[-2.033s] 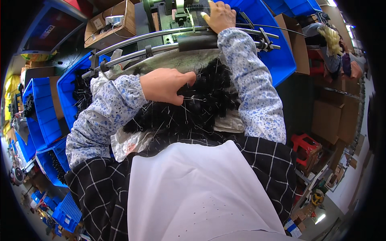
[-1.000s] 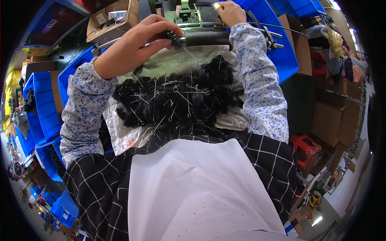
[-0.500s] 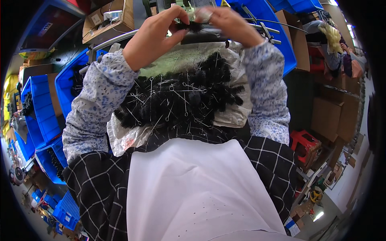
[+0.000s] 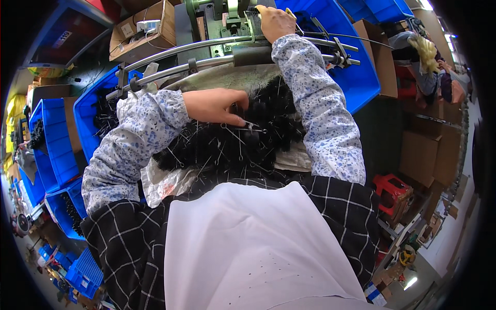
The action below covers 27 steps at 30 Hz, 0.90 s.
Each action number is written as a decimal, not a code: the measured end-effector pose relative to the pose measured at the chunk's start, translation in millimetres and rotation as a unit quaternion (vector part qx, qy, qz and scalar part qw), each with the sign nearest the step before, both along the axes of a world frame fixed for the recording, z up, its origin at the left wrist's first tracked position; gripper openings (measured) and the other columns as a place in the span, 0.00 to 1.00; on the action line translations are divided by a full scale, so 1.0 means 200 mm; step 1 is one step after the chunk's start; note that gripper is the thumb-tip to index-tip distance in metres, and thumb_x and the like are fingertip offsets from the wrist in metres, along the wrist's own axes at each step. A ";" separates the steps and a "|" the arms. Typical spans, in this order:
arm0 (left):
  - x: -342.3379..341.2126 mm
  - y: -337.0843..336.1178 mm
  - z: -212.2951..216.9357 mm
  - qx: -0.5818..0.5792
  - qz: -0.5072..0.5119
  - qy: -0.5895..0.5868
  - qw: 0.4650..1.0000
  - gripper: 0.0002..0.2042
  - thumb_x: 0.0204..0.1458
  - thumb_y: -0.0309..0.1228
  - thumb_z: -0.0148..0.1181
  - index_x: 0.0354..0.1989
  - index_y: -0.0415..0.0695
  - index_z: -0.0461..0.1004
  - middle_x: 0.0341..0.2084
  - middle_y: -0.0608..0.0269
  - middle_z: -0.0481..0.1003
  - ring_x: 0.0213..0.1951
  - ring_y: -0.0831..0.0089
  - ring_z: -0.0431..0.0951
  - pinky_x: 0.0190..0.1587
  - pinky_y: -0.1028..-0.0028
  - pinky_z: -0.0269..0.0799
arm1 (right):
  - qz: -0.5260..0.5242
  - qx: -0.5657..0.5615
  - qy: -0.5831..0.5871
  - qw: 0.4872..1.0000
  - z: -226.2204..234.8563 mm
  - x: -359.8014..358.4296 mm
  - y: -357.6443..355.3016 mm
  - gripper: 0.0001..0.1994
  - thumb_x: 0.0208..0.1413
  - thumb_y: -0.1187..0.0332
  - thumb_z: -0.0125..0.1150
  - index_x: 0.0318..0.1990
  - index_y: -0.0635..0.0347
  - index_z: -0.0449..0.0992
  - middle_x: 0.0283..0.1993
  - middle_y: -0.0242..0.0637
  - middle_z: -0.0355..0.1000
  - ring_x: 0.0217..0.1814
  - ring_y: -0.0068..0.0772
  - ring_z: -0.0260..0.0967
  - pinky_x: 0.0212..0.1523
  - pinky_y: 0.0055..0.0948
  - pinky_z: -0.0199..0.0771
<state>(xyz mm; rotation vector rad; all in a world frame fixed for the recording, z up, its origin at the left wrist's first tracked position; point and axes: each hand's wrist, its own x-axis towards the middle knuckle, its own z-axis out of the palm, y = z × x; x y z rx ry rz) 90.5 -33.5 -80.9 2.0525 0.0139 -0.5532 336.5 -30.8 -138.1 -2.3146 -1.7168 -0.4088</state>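
Note:
My left hand reaches over a pile of black twisted-wire brushes with metal stems and looped ends. Its thumb and fingers are bent but apart, close above the stems, with nothing plainly held. At the far side my right hand is closed beside a metal machine. Black bristles of a brush show at its fingertips, which have something yellow on them. Most of that brush is hidden by the hand and the picture's edge. The pile lies on pale sheeting on my lap side.
Metal rails cross in front of the machine. Blue bins stand at the left and right, the left one holding black brushes. A cardboard box sits back left, a red stool at right. Another person is far right.
Both hands were together at the machine around a black brush. My left hand has come back down to the pile; my right has moved farther up beside the machine.

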 end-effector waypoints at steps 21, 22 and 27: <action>-0.15 0.12 0.27 -0.044 0.089 -0.142 0.985 0.09 0.43 0.24 0.60 0.34 0.39 0.68 0.31 0.64 0.70 0.31 0.76 0.72 0.33 0.79 0.69 | -0.077 -0.008 0.041 0.996 0.03 0.01 -0.07 0.19 0.46 0.60 0.56 0.47 0.55 0.70 0.44 0.40 0.69 0.47 0.42 0.68 0.45 0.46 0.63; -0.14 0.13 0.30 -0.033 0.091 -0.129 0.987 0.10 0.43 0.25 0.61 0.34 0.40 0.68 0.31 0.64 0.71 0.30 0.76 0.72 0.32 0.79 0.69 | -0.067 0.023 0.037 0.997 -0.03 0.04 -0.07 0.19 0.46 0.61 0.55 0.47 0.55 0.71 0.44 0.40 0.69 0.48 0.42 0.67 0.46 0.47 0.63; -0.14 0.12 0.40 -0.005 0.109 -0.110 0.988 0.13 0.44 0.30 0.65 0.36 0.41 0.69 0.30 0.66 0.72 0.27 0.78 0.72 0.31 0.80 0.69 | -0.047 0.028 0.104 0.993 -0.05 -0.03 -0.02 0.17 0.45 0.65 0.52 0.45 0.54 0.73 0.45 0.37 0.72 0.52 0.41 0.66 0.47 0.47 0.63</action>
